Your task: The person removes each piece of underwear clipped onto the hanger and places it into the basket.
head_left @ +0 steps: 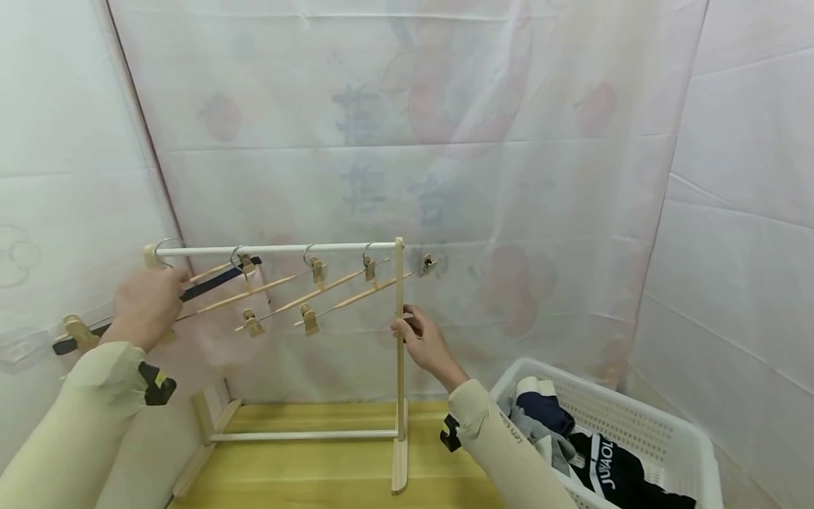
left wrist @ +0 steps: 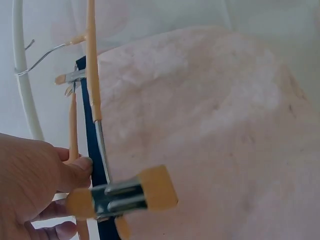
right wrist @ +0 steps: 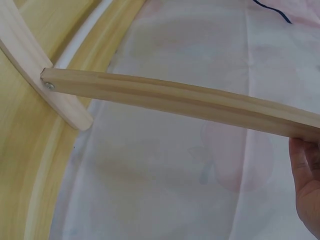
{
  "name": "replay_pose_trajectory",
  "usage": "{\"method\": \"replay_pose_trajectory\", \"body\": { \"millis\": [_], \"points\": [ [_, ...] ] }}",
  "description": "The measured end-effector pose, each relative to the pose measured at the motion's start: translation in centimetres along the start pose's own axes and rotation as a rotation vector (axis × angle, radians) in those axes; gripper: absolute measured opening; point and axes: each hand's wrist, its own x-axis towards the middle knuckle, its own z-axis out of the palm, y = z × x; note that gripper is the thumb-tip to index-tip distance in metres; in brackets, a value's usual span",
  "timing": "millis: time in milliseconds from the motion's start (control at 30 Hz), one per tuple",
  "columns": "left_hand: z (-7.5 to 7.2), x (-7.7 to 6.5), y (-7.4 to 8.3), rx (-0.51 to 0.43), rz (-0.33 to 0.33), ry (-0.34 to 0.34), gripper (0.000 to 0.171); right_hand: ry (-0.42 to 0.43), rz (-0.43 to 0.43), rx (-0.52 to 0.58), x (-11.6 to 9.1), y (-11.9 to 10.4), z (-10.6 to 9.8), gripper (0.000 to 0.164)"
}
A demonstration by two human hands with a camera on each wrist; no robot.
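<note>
A pale printed curtain (head_left: 572,212) backs the yellow worktop (head_left: 305,474). At the left end of the rail (head_left: 273,249), above the worktop's left edge, the pink cloth (left wrist: 200,110) hangs by its navy band (head_left: 219,283). My left hand (head_left: 146,304), the nearer one, pinches the hanger's bar (left wrist: 73,125), whose long axis slants from near left to far right, crosswise to the rail. Well apart, my right hand (head_left: 429,346) grips the right upright (head_left: 400,382).

Pale pink cloth (left wrist: 200,115), navy band (head_left: 210,284) — yellow, streaked tabletop (head_left: 305,470).
</note>
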Motion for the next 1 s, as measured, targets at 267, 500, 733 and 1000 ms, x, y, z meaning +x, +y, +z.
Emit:
{"method": "replay_pose_trajectory", "body": {
  "millis": [267, 500, 733, 1000],
  "points": [
    [-0.8, -1.3, -1.2, -0.04, 0.046, -0.016, 0.013, -0.01, 0.006, -0.004, 0.1, 0.3, -0.2, 0.033],
    [-0.3, -3.2, -2.8, -0.057, 0.04, -0.095, 0.012, -0.028, 0.002, 0.044, 0.0, -0.3, -0.5, 0.038],
    [0.7, -6.0, -3.3, -0.011, 0.084, -0.067, 0.013, -0.051, 0.006, 0.071, -0.8, -2.6, -0.7, 0.037],
    [1.0, -9.1, -2.4, -0.016, 0.089, -0.006, 0.021, -0.042, 0.013, 0.063, -0.9, -2.8, -0.7, 0.034]
  ]
}}
